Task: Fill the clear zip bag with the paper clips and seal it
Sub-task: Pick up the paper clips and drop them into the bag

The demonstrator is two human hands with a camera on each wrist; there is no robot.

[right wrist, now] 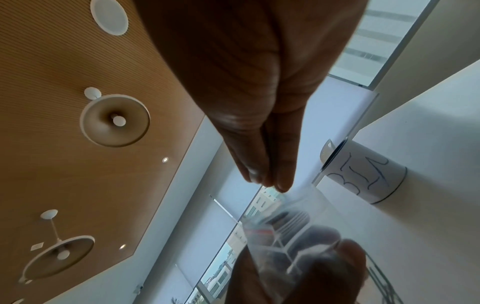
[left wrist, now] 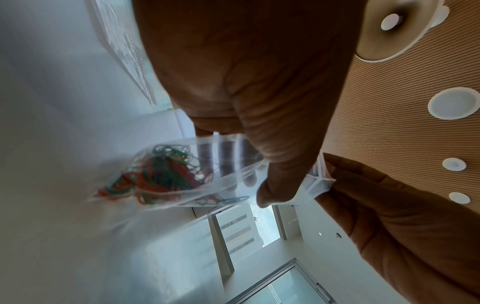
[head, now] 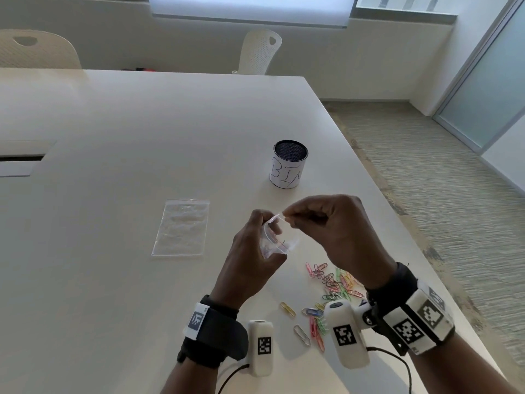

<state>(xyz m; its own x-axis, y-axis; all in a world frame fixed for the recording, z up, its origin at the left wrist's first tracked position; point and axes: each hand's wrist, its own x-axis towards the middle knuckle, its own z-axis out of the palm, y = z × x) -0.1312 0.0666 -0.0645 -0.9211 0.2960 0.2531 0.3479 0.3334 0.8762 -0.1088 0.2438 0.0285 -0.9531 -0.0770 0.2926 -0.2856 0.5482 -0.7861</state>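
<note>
Head: my left hand [head: 250, 260] holds the clear zip bag [head: 277, 237] above the worktop [head: 127, 137]; my right hand [head: 338, 231] pinches its top edge; loose paper clips [head: 331, 282] lie beneath.
Left wrist: my grip is clamped on the bag, coloured clips inside.
Right wrist: my fingertips [right wrist: 270, 176] are together on the bag's rim.
</note>
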